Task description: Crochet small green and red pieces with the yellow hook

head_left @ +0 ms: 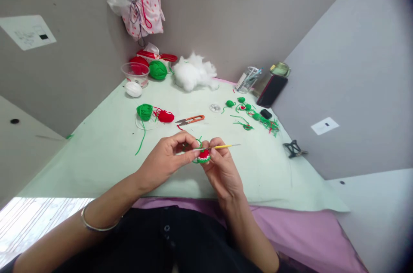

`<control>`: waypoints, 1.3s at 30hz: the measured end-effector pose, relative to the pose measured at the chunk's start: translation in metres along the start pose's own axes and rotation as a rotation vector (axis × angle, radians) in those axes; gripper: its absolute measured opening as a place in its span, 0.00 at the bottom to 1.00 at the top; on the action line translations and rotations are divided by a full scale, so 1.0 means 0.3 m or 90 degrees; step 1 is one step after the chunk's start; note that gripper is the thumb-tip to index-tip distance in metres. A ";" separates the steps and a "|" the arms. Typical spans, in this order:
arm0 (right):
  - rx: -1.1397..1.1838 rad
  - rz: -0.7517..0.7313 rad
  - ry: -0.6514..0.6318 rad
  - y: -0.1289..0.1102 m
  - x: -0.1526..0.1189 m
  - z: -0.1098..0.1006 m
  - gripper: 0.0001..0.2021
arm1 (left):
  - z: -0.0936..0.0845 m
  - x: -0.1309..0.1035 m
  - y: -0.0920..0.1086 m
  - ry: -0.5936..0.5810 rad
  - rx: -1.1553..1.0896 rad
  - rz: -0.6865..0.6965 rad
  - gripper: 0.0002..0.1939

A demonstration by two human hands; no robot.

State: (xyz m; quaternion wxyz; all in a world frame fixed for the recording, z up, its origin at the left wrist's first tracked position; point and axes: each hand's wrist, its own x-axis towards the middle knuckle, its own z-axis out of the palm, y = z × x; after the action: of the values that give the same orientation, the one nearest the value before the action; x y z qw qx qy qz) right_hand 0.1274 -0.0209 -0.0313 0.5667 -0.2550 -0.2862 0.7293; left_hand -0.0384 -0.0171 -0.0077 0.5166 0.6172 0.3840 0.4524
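Between my hands is a small crocheted piece (203, 156), red with a white and green edge. My left hand (164, 154) pinches it at its left side with thumb and forefinger, and green yarn loops around those fingers. My right hand (225, 170) is closed on a crochet hook (223, 147) with a yellow grip. The hook lies almost level across the top of the piece, one thin end pointing right past my fingers. Its other end runs to my left fingertips; whether it sits in a stitch, I cannot tell.
Orange thread snips (191, 120) lie just beyond my hands. Left of them are green (145, 112) and red yarn balls (165, 116). White stuffing (195, 73) sits at the back. Small green crocheted pieces (248, 107), a phone (272, 90) and a clear cup (248, 80) are on the right.
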 end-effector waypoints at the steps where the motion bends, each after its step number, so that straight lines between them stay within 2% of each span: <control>1: 0.012 0.019 -0.003 0.005 -0.001 0.000 0.13 | 0.001 0.001 0.000 0.050 0.066 0.052 0.05; 3: 0.038 0.059 -0.005 0.017 -0.002 -0.001 0.14 | 0.001 0.004 -0.004 0.157 0.171 0.148 0.07; 5: 0.055 0.081 -0.004 0.026 -0.001 -0.004 0.15 | -0.004 0.004 -0.008 0.199 0.162 0.152 0.09; 12: 0.023 0.041 -0.011 0.017 -0.001 -0.022 0.16 | -0.014 -0.005 -0.004 0.007 -0.315 -0.131 0.08; 14: 0.014 0.046 -0.015 0.016 -0.001 -0.027 0.16 | -0.007 -0.003 -0.002 -0.010 -0.398 -0.184 0.08; 16: 0.021 0.055 -0.011 0.016 -0.001 -0.030 0.17 | -0.007 0.003 -0.005 0.021 -0.421 -0.197 0.08; 18: 0.042 0.062 0.002 0.016 0.000 -0.033 0.17 | -0.017 0.009 -0.014 0.096 -0.358 -0.152 0.10; 21: 0.074 0.068 0.015 0.012 0.001 -0.036 0.16 | -0.048 0.011 -0.025 0.196 -0.199 -0.024 0.11; 23: 0.081 0.070 0.014 0.010 0.001 -0.034 0.16 | -0.065 0.003 -0.021 0.173 -0.118 0.021 0.10; 27: 0.068 0.068 0.013 0.011 -0.001 -0.024 0.16 | -0.063 -0.017 0.007 0.030 0.024 0.037 0.08; 29: 0.048 0.061 0.007 0.011 -0.003 -0.021 0.16 | -0.053 -0.021 0.013 0.020 0.058 0.046 0.05; 31: 0.041 0.059 -0.005 0.012 -0.004 -0.021 0.16 | -0.049 -0.017 0.011 0.045 -0.006 0.023 0.04; 33: 0.050 0.066 -0.020 0.013 -0.002 -0.023 0.16 | -0.051 -0.010 0.005 0.065 -0.160 -0.033 0.06; 36: 0.049 0.072 -0.032 0.016 0.005 -0.024 0.17 | -0.051 -0.003 0.003 0.039 -0.381 -0.112 0.05; 39: 0.036 0.074 -0.038 0.022 0.010 -0.019 0.17 | -0.047 0.000 0.022 0.017 -0.510 -0.155 0.04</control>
State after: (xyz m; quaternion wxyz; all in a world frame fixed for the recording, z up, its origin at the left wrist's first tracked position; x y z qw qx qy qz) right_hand 0.1262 -0.0185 -0.0399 0.5215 -0.2333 -0.2671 0.7760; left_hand -0.0518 -0.0142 -0.0004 0.7603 0.3118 0.2549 0.5097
